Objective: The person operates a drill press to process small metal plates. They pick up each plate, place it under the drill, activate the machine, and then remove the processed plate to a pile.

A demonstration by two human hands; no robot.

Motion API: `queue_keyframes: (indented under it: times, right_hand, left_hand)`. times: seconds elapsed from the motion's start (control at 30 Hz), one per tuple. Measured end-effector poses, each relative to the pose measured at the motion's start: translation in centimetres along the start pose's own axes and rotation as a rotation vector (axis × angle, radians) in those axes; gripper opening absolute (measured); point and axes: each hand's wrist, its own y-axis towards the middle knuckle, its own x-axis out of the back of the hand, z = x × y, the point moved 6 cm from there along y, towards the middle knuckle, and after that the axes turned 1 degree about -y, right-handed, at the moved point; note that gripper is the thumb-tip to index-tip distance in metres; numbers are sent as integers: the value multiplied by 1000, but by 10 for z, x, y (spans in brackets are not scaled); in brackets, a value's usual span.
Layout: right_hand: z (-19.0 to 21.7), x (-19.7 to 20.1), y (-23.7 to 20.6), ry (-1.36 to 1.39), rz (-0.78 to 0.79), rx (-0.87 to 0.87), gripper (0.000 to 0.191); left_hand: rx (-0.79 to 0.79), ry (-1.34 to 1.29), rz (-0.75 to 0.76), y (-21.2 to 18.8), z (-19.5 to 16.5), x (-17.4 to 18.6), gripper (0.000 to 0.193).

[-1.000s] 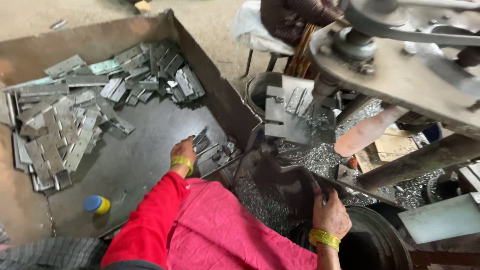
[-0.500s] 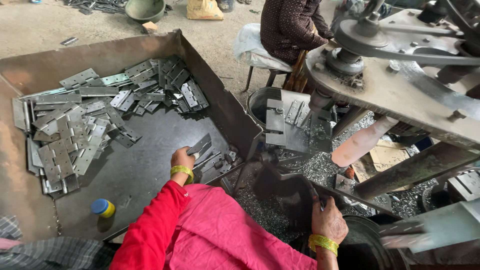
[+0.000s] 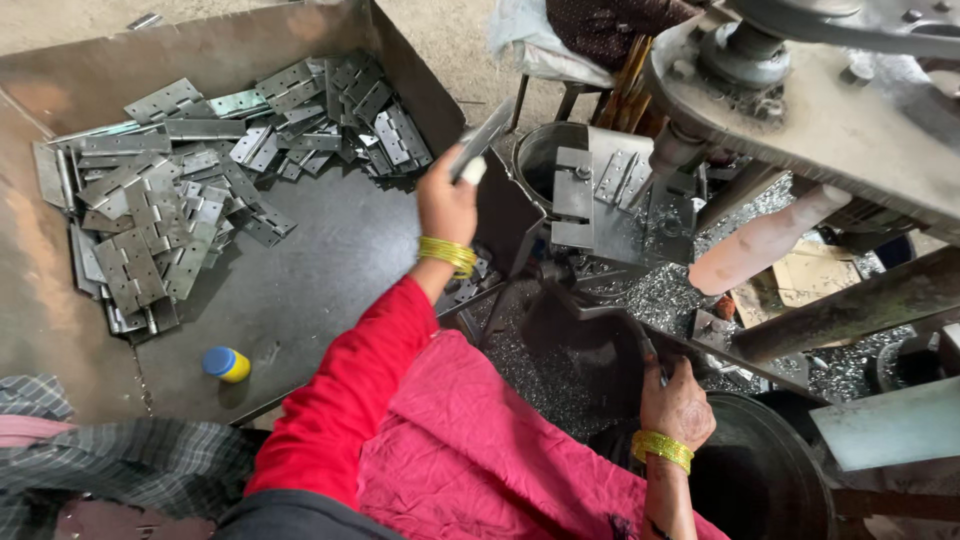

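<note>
- A heap of flat hinge plates (image 3: 170,190) is seen in the metal tray (image 3: 300,290), upper left of the frame.
- One metal strip (image 3: 482,138) is held closed in the left hand (image 3: 447,205), raised at centre, apparently being carried to the press.
- Feeding it under the press (image 3: 640,200) would call for careful alignment.
- A dark lever (image 3: 645,350) is gripped by the right hand (image 3: 678,405), lower right.

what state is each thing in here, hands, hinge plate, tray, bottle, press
left hand: raised, gripping a hinge plate
hinge plate: held tilted above the tray edge
right hand: closed on a dark lever
metal tray: holds a loose heap of hinge plates at its far side
small bottle: lying on its side, capped
press fixture: plates resting in it
</note>
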Motion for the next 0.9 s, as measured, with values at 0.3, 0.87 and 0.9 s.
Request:
queue_keyframes:
  times: [0.3,0.87,0.9]
  right_hand:
    - [3,5,1,39,-31,-5,46]
    - [0,-2,0,21,-12,0,45]
    - [-1,-4,1,21,5,7,45]
  left_hand:
    - [-676,609,500,-69,-74,-43,48]
    - [-570,981,764,-160,-122,-168,47]
    - [-507,969,741,-161,-122,-175,49]
